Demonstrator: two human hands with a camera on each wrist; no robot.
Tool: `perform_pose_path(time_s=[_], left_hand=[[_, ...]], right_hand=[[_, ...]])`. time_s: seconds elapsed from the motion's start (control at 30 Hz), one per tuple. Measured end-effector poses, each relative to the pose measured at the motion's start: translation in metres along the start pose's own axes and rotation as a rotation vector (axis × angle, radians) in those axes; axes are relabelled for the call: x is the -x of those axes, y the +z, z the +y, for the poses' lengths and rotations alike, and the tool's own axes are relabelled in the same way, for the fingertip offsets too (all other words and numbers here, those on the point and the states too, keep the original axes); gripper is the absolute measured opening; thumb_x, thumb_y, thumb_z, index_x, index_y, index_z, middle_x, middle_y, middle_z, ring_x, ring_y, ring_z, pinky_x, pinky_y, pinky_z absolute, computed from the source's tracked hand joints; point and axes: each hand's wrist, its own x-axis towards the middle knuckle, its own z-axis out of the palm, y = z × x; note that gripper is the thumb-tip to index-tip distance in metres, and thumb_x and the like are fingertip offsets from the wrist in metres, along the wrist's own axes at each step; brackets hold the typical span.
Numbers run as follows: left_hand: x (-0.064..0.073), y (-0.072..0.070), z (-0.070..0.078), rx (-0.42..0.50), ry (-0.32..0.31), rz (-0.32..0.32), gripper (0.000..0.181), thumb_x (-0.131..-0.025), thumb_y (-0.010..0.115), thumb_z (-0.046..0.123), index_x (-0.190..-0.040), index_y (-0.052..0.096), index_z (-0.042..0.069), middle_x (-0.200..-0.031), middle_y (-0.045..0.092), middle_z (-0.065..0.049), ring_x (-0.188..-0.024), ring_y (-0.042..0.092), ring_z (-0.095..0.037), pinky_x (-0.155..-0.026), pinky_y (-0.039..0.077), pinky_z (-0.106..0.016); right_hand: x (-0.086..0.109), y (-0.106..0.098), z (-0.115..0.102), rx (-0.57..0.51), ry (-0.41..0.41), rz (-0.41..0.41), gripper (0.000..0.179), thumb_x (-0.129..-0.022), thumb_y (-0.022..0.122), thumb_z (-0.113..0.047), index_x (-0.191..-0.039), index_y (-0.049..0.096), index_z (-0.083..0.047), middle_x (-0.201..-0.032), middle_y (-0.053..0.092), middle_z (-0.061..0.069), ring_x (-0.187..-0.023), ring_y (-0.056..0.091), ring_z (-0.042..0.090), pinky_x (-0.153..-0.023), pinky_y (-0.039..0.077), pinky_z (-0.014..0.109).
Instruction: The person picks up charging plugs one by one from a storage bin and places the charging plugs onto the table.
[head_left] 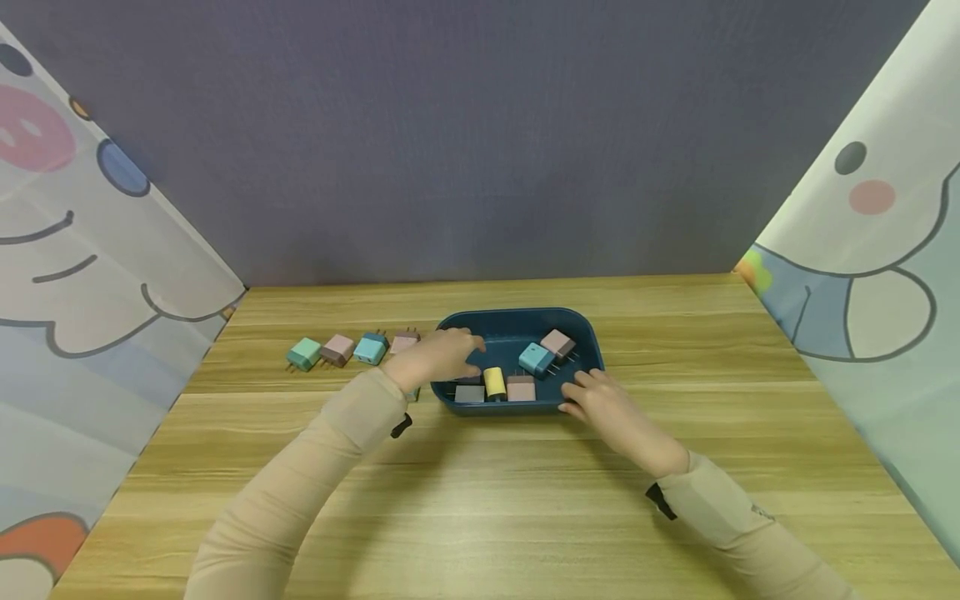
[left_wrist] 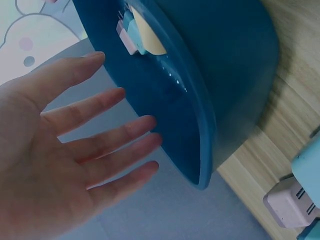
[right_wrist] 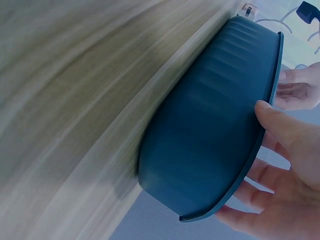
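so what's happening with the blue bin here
A person is working at a blue bin with both bare hands. The right hand grips its near right rim, and the left hand hangs over its left end, fingers spread, holding nothing. Several small plugs lie inside, including a yellow plug. Others, such as a green plug, lie on the table to the bin's left.

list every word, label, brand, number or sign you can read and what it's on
None can be read in any view.
Pronged blocks: any print is too small to make out.
Blue tray: no lettering shows.
Right sleeve: a small mark, too blurred to tell whether it is lettering.
Side panels: cartoon drawings, no lettering seen.
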Motion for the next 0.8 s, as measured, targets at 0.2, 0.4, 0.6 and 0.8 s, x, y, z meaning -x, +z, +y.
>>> perform_pose_path(time_s=[0.2,0.4,0.6,0.8], left_hand=[[-0.003,0.0,0.006,0.04,0.022,-0.052,0.042,-0.086,0.058,0.024,-0.125,0.051,0.01,-0.133,0.042,-0.012,-0.122,0.038,-0.028,-0.095,0.037,-0.04],[-0.009,0.002,0.012,0.02,0.071,-0.087,0.041,-0.086,0.059,0.021,-0.124,0.051,0.009,-0.128,0.047,-0.009,-0.117,0.044,-0.024,-0.09,0.042,-0.035],[-0.015,0.004,0.018,0.01,0.075,-0.119,0.041,-0.084,0.061,0.02,-0.124,0.052,0.01,-0.127,0.049,-0.005,-0.117,0.044,-0.022,-0.09,0.042,-0.034],[-0.019,0.007,0.021,-0.045,0.095,-0.104,0.04,-0.083,0.062,0.021,-0.121,0.054,0.01,-0.125,0.051,-0.005,-0.116,0.046,-0.022,-0.089,0.042,-0.034]], right_hand=[[0.0,0.0,0.0,-0.002,0.0,0.003,0.012,-0.077,0.067,-0.018,-0.079,0.061,-0.007,-0.069,0.046,0.0,-0.062,0.034,0.014,-0.056,0.032,0.027],[0.0,0.001,0.001,-0.001,0.006,-0.001,0.012,-0.077,0.067,-0.018,-0.079,0.061,-0.008,-0.069,0.046,-0.001,-0.062,0.034,0.014,-0.057,0.033,0.027],[0.0,0.003,0.002,-0.001,0.003,0.026,0.014,-0.076,0.068,-0.019,-0.076,0.058,-0.01,-0.068,0.046,-0.001,-0.061,0.034,0.014,-0.056,0.034,0.027],[0.0,0.003,0.002,-0.002,0.002,0.028,0.014,-0.076,0.068,-0.019,-0.076,0.059,-0.009,-0.068,0.046,-0.001,-0.061,0.034,0.014,-0.056,0.034,0.027]])
